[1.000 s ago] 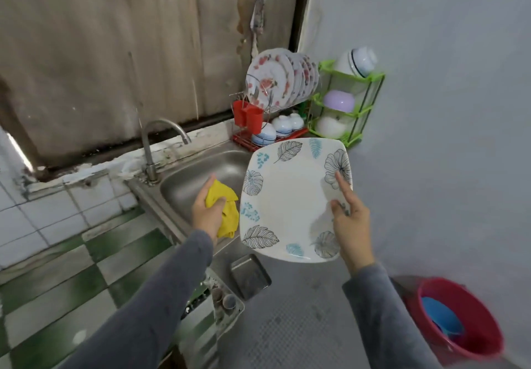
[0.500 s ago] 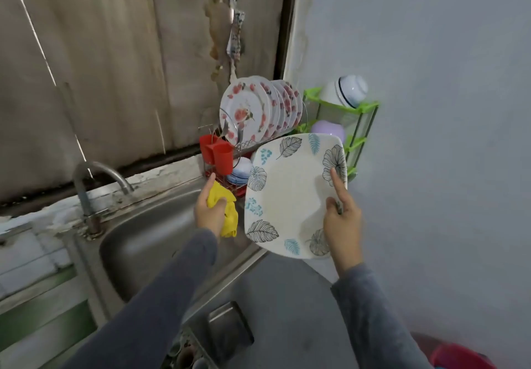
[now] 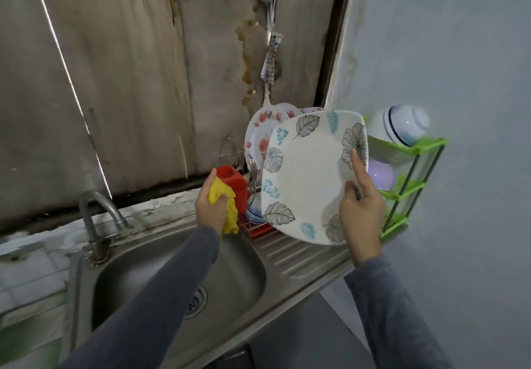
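A square leaf-patterned plate (image 3: 310,179) is held tilted on edge, gripped at its four o'clock edge by the right hand (image 3: 360,213). A crumpled yellow cloth (image 3: 222,199) is clutched in the left hand (image 3: 211,207), at nine o'clock of the plate. Flowered plates (image 3: 260,136) are stood in a red dish rack (image 3: 254,229) just behind, at eleven o'clock. A green corner shelf (image 3: 408,189) is seen at three o'clock, with a white bowl (image 3: 402,127) upturned on its top tier and a purple bowl (image 3: 379,176) beneath. A steel sink (image 3: 230,282) and a tap (image 3: 94,219) are seen towards seven o'clock.
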Demonstrator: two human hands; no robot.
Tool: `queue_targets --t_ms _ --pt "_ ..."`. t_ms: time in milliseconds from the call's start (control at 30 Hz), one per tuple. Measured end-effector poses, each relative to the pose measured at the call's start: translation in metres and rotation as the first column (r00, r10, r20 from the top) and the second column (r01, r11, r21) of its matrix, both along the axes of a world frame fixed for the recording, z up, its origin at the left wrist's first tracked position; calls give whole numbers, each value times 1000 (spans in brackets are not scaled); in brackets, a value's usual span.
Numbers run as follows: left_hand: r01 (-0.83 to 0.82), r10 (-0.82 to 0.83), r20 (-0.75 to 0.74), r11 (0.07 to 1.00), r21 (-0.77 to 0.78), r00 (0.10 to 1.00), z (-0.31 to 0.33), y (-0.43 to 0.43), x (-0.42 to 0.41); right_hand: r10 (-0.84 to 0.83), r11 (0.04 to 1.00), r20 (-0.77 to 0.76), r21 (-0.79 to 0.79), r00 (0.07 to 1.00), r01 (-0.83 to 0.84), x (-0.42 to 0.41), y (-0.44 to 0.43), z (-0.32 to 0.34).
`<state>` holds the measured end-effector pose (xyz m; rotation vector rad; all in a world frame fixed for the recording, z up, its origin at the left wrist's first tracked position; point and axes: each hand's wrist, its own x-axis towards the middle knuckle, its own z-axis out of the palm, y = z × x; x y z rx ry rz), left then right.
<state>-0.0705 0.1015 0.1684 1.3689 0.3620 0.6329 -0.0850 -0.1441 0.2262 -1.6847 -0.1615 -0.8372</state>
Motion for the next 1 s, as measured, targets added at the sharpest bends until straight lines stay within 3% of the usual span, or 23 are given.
queue_targets --t_ms 233,400,667,1000 --pt "-182 182 -4 983 28 983 19 -1 38 143 990 53 7 988 -143 81 -6 37" --pt "-279 279 21 959 49 960 30 -6 52 111 984 134 -151 985 -91 132 9 52" --pt "-371 374 -21 924 86 927 24 5 61 335 914 -100 -205 937 -349 177 52 65" --pt "-371 379 -48 921 117 924 21 32 85 304 848 -152 -407 940 -340 201 109 56"
